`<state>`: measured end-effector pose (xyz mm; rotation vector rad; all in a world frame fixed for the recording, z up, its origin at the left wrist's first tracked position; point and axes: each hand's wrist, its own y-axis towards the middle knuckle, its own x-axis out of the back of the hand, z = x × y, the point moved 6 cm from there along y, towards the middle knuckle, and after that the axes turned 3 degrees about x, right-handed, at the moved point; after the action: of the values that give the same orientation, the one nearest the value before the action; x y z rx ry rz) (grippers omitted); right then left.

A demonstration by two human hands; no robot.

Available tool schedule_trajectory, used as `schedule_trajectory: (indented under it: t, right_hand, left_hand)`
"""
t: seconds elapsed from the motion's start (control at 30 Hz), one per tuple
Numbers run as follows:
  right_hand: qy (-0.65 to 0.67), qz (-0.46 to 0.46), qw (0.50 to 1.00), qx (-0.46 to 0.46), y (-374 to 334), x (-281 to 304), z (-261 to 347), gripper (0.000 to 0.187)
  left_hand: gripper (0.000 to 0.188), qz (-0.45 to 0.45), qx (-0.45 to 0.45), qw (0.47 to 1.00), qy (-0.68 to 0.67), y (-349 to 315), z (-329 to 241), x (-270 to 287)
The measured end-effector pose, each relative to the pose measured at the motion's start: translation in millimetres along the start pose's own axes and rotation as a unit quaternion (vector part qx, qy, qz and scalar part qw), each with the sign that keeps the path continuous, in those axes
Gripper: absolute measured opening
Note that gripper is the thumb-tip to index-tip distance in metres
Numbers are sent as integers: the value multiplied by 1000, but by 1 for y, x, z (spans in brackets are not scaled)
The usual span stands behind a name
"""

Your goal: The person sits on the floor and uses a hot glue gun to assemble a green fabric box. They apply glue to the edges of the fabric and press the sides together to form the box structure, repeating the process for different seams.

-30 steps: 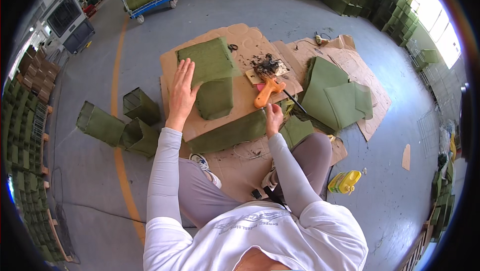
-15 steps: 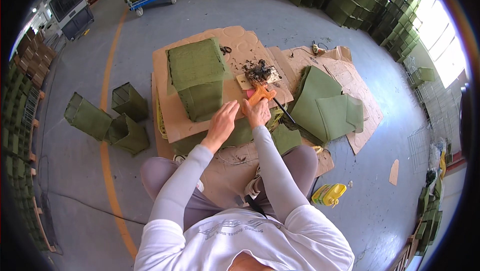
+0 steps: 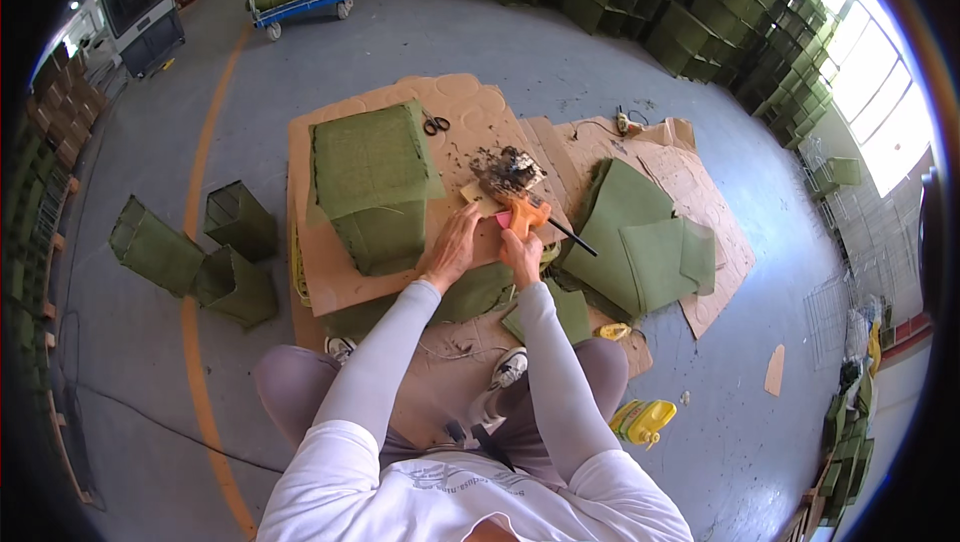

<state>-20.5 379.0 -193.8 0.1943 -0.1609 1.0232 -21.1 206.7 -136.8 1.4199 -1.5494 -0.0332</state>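
Note:
An orange glue gun [image 3: 528, 213] with a black stick jutting from its rear is gripped by my right hand [image 3: 521, 259], over the cardboard worktop. My left hand [image 3: 452, 249] lies just left of it, fingers stretched out near a small tan pad [image 3: 484, 200]; whether the fingertips touch it, I cannot tell. Beyond the gun's front is a clump of dark, sticky-looking residue [image 3: 508, 170]. A green felt-like box form [image 3: 370, 167] rests on the cardboard [image 3: 325, 277] left of my hands. Black-handled scissors [image 3: 436, 125] lie beside it.
Green sheets [image 3: 640, 232] are stacked on cardboard to the right. Open green boxes [image 3: 240, 220] stand on the floor at left. A yellow jug [image 3: 644, 422] is by my right knee. Farther off are a blue cart [image 3: 303, 9] and stacked green boxes [image 3: 690, 27].
My view has shifted, so the worktop sits lower and more to the left. My left hand has moved up toward the tan pad. The glue gun stays in my right hand.

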Motion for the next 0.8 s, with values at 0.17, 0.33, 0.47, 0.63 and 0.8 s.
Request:
schedule_trajectory:
  t: [0.17, 0.33, 0.47, 0.63, 0.8]
  right_hand:
    - [79, 54, 992, -83, -2, -5, 1, 19]
    - [246, 138, 936, -208, -23, 1, 34, 25]
    - [454, 248, 828, -215, -33, 10, 53, 32]
    - [486, 219, 846, -25, -71, 37, 166, 56]
    - [543, 258, 799, -4, -58, 78, 168, 52]
  left_hand:
    - [39, 93, 30, 993, 73, 4, 25, -22]
    - [28, 198, 63, 969, 131, 25, 0, -17]
    - [22, 140, 21, 976, 166, 27, 3, -27]
    - [21, -17, -41, 978, 206, 15, 13, -25]
    - [21, 77, -181, 969, 147, 1, -49, 12]
